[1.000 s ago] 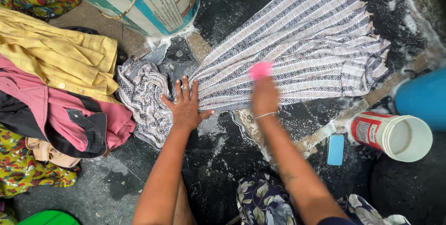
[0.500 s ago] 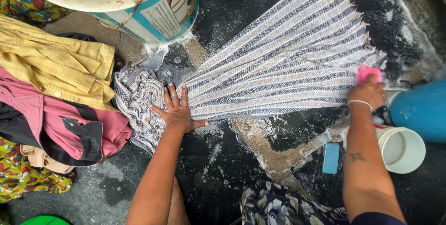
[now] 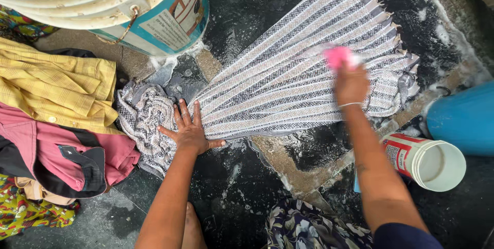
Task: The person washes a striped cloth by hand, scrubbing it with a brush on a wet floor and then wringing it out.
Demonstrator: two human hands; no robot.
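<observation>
- while the right hand (image 3: 351, 84) closes its fingers around a pink scrub brush (image 3: 338, 56), it presses that brush onto a striped cloth (image 3: 288, 74); the hand is blurred.
- left hand (image 3: 189, 131) lies flat, fingers spread, pinning the near edge of the cloth where it bunches into a crumpled heap.
- the cloth, woven in grey, white and pale pink stripes with a fringed far end, fans out wet across a dark, soapy stone floor (image 3: 242, 177).
- a large white and blue bucket (image 3: 154, 12) stands just beyond the crumpled end.
- yellow checked and pink garments (image 3: 62, 120) are piled left of the cloth.
- a small white tub (image 3: 427, 161) lies on its side beside a blue container (image 3: 463, 120) to the right.
</observation>
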